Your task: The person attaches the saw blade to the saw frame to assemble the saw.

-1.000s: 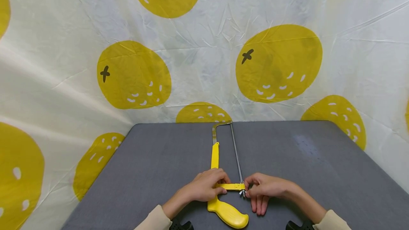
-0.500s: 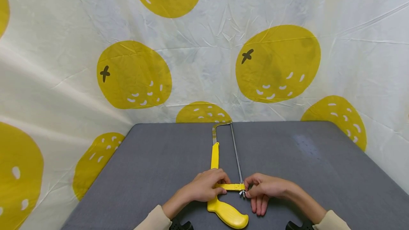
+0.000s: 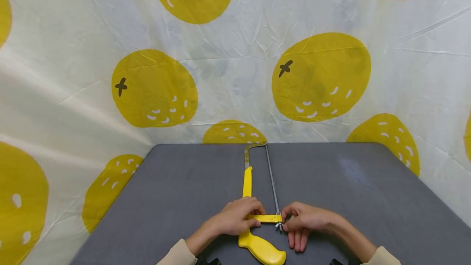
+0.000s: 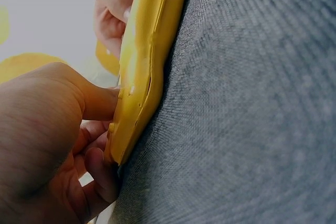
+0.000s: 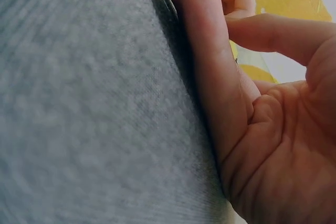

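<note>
A hacksaw (image 3: 247, 183) with a yellow handle (image 3: 263, 250) lies flat on the grey table, its blade (image 3: 271, 175) on the right side of the frame. Where the yellow frame meets the crosspiece, my left hand (image 3: 239, 216) grips it, thumb and fingers around the bar. My right hand (image 3: 307, 221) is at the near end of the blade, thumb and forefinger pinching at the small metal wing nut (image 3: 279, 227). Its other fingers extend down onto the table. In the left wrist view the yellow handle (image 4: 152, 40) hides part of the fingers; the right wrist view does not show the nut.
The grey cloth-covered table (image 3: 198, 179) reaches back to a pale curtain (image 3: 235, 81) printed with yellow fruit. This curtain also hangs along the left side. The saw's far end lies near the table's back edge.
The head view has tilted up very slightly. Both hands and the hacksaw keep practically the same places; the right thumb and the wing nut have shifted only a little.
</note>
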The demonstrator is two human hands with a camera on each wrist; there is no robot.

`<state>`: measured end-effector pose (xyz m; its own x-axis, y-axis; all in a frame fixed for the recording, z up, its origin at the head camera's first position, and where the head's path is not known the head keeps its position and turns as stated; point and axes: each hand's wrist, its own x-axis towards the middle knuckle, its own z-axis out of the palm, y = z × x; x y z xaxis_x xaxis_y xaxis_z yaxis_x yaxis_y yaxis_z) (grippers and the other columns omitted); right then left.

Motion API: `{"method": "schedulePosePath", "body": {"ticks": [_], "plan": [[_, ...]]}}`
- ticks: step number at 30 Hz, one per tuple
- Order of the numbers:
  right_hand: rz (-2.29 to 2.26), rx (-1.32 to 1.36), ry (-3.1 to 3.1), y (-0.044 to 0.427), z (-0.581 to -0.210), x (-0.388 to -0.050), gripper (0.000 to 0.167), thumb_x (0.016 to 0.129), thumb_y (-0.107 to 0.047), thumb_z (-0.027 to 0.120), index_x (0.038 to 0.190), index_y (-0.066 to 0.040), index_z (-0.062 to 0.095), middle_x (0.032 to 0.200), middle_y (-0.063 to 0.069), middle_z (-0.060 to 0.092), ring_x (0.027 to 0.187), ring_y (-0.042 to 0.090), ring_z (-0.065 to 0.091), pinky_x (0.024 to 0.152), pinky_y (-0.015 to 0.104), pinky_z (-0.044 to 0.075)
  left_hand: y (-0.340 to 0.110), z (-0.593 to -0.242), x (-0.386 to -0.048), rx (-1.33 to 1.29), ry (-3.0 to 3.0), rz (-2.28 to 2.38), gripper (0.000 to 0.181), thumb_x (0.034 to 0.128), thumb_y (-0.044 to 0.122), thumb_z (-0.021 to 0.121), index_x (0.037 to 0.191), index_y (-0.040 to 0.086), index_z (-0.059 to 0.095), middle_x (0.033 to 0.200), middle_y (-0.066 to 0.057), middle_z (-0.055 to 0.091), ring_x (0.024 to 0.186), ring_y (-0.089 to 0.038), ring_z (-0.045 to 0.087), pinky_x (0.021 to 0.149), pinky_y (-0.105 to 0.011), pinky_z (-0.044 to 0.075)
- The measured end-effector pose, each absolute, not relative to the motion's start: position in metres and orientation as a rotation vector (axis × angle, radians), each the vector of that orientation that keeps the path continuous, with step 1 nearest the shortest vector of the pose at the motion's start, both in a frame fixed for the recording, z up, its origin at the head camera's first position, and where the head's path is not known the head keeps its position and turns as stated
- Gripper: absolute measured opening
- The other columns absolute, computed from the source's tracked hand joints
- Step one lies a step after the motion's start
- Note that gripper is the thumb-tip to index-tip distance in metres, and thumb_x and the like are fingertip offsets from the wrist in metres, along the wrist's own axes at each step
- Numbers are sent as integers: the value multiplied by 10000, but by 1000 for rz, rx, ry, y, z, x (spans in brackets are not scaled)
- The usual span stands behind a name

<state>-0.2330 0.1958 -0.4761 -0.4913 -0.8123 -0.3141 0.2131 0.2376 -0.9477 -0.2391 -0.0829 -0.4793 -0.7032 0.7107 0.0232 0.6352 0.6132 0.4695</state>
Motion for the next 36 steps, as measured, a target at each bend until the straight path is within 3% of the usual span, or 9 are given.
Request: {"method": "schedulePosePath", "body": {"ticks": [18,36], "plan": [[-1431,-485,1709,190,-473,-227,104,930,-59,607,1015,-10,573,724,55,722,526,45,659,512,228,557,-87,-477,-238,1203,2635,682,154,1013,323,664,1166,318,677,1032,141,612,915,31,534,794,-171,449],[-1429,-522,1707,188,-477,-228,94,926,-45,589,1010,-12,565,702,78,719,543,85,694,501,255,563,-87,-474,-235,1141,2656,659,164,989,320,696,1153,338,685,1010,155,602,904,35,523,760,-173,431]]}}
